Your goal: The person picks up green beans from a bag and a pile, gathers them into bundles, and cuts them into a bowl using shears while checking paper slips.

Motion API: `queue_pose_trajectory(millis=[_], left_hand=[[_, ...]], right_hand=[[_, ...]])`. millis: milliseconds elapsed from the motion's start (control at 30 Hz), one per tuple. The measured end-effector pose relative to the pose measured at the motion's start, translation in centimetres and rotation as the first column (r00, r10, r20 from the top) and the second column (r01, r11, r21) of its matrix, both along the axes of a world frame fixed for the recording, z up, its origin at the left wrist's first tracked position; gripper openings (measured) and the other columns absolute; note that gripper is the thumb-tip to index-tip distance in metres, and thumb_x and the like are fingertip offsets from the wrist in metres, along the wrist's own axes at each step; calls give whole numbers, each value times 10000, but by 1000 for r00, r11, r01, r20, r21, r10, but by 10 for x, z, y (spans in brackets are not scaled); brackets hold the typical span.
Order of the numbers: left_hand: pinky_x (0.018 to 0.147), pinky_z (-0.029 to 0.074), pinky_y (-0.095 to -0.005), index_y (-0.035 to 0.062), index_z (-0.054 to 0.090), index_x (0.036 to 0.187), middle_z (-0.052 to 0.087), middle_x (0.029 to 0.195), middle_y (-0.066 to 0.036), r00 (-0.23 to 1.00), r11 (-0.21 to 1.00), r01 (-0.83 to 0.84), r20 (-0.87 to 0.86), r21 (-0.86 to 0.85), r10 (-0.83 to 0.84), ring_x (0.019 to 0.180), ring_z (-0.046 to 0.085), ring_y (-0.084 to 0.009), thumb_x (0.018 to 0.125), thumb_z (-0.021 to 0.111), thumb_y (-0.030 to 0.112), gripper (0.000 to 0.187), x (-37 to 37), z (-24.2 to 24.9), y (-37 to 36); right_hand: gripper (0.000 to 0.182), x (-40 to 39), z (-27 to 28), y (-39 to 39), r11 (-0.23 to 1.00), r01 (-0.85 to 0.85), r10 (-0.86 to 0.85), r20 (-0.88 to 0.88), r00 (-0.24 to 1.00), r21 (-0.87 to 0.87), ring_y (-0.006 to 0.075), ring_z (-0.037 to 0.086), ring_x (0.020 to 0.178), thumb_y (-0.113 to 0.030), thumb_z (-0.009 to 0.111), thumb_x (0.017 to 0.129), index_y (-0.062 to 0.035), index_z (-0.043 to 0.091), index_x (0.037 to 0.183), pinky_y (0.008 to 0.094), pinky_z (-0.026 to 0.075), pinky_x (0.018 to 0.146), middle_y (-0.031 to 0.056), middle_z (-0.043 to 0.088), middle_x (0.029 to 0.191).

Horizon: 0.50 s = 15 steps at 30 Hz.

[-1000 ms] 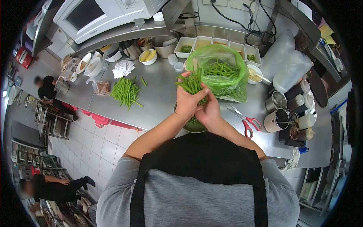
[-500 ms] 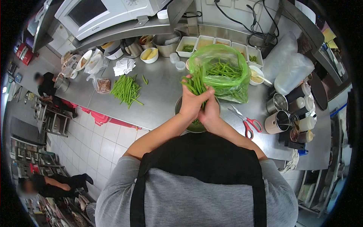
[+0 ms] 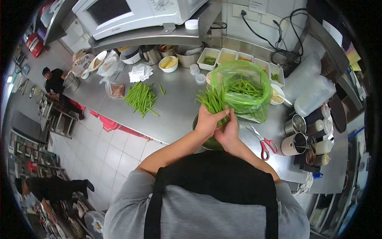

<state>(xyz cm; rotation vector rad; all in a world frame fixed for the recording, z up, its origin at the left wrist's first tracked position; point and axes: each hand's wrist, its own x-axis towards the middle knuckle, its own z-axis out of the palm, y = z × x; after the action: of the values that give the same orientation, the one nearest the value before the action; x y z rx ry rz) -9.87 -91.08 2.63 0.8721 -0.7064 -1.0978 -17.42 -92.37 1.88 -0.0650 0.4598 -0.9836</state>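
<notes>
A bunch of green beans [image 3: 212,98] is held between my two hands over a metal pot [image 3: 211,144]. My left hand [image 3: 209,119] wraps round the bunch from the left, its thumb across the stems. From the right, my right hand [image 3: 228,129] closes on the lower ends. Green pieces show in the pot, mostly hidden under my hands. An open green plastic bag [image 3: 254,106] with more beans stands just beyond, to the right. A loose pile of beans [image 3: 141,98] lies on the steel counter to the left. Red-handled scissors [image 3: 265,146] rest right of the pot.
White trays [image 3: 208,58] line the back under a shelf with a microwave [image 3: 119,18]. Bottles [image 3: 323,146] and metal containers [image 3: 295,143] stand at the right. A bag of brown food [image 3: 115,91] lies left. Two people [image 3: 55,83] are far left.
The view has shifted, so the counter appears lower and farther right. The bean bunch now points more to the upper left, with both hands still round it.
</notes>
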Motion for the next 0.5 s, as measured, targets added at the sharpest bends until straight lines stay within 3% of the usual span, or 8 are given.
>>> queue_pose_trajectory(millis=[100,200,300,400,500], left_hand=[[695,492,-290,3,546,941,607,859,-69,999,999,-36,-22,-36,35,762,593,-156,734,629,-59,231,-2,-4,1],[662,501,-302,6,538,929,599,833,-67,990,999,-51,-134,-9,49,737,598,-167,758,597,-57,191,-5,1,0],[638,508,-312,2,535,932,599,833,-68,987,998,-60,-152,-30,54,740,601,-175,769,576,-59,179,2,-6,-6],[623,509,-315,4,535,931,601,839,-68,972,999,27,-232,-44,-36,732,600,-175,764,583,-56,184,8,-5,-9],[637,504,-304,11,538,920,601,829,-59,981,999,1,-192,-51,-10,732,598,-165,750,595,-51,190,6,-1,-12]], right_hand=[[429,1,-10,2,993,-13,17,36,999,-115,234,488,1118,-353,285,967,-62,471,1220,367,376,968,102,504,1227],[380,2,-5,6,987,-1,-7,-49,999,-163,221,459,1165,-321,316,962,-95,462,1231,375,341,1005,79,490,1255],[375,0,-23,-1,983,-36,39,13,999,-178,223,455,1170,-320,325,959,-93,468,1220,383,338,1007,78,494,1251],[379,-4,-20,-8,981,-109,125,93,988,-159,232,452,1173,-322,333,956,-84,462,1220,397,336,1007,80,499,1247],[385,-3,0,-5,991,-128,130,66,989,-39,220,479,1140,-318,338,956,-88,466,1236,368,361,987,81,507,1232]])
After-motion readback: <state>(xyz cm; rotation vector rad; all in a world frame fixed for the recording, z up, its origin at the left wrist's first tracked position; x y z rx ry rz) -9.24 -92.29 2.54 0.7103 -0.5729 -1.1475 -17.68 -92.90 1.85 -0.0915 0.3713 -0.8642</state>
